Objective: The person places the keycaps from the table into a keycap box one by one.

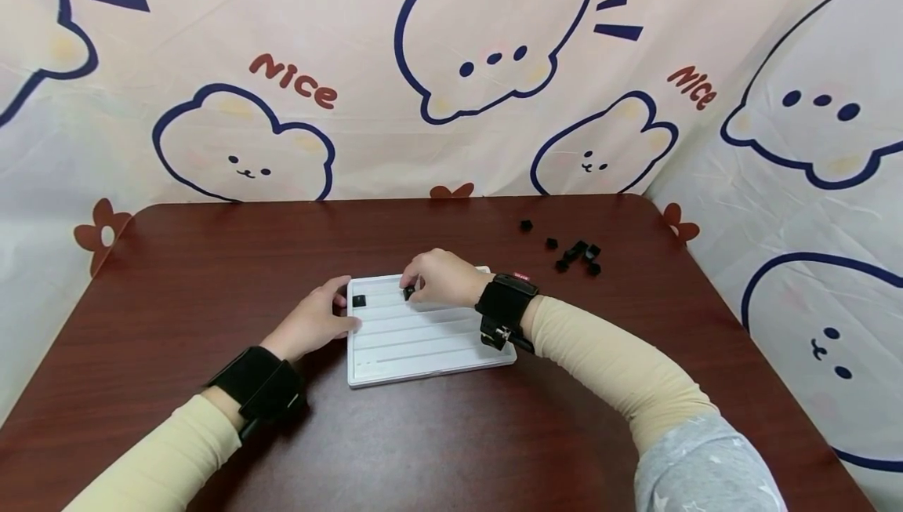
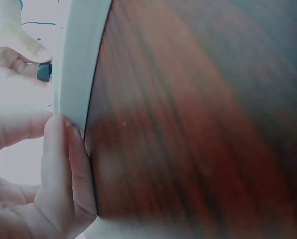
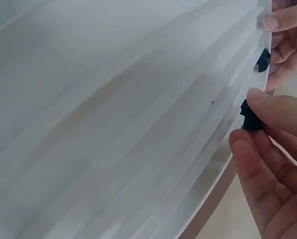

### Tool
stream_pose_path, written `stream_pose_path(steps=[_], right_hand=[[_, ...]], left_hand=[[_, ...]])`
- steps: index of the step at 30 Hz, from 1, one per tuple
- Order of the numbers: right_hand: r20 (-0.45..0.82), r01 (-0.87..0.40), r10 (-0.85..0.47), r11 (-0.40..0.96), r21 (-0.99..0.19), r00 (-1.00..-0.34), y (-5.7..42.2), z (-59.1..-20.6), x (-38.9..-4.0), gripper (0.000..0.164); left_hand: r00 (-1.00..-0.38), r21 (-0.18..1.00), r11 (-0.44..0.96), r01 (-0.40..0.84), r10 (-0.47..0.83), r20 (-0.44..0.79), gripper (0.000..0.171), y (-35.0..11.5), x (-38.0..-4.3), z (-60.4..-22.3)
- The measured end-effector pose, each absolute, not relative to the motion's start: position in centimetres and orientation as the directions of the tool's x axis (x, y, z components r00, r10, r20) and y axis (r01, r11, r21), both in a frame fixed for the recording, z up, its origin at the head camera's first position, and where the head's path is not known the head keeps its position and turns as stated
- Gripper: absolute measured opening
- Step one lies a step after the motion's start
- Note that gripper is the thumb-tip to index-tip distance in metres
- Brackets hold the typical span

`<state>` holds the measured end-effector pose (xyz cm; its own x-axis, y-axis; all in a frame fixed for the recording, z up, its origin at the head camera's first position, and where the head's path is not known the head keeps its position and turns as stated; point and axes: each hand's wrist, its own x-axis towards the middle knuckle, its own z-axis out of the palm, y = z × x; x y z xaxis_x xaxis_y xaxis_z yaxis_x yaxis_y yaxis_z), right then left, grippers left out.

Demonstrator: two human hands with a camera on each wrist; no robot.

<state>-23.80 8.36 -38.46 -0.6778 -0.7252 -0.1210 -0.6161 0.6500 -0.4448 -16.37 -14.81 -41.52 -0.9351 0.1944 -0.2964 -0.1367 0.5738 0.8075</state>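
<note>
A white ridged tray [image 1: 423, 351] lies on the table, its rows running side to side. My left hand [image 1: 313, 320] holds its left edge, the thumb over the rim and the fingers against the side. Over the upper rows, my right hand [image 1: 447, 277] pinches a small black keycap [image 3: 252, 119] between thumb and fingertips, close to the tray surface. Another black keycap [image 1: 359, 300] sits in an upper row near the left edge, close to the left hand's fingers. My right forearm and wrist band cover part of the tray's right side.
Several loose black keycaps [image 1: 578, 252] lie scattered on the brown table [image 1: 233, 253] behind and right of the tray. A patterned white cloth [image 1: 367, 159] hangs along the table's back and right side.
</note>
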Motion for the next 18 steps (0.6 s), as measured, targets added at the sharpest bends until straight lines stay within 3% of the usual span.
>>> stream_pose_path(steps=[18], right_hand=[[-0.149,-0.647,-0.749,0.64,-0.414,-0.645,5.1,-38.2,-23.6,0.025]], left_hand=[[-0.927,0.821,0.555,-0.136,0.222,-0.304,0.077,-14.9,-16.7,-41.9]])
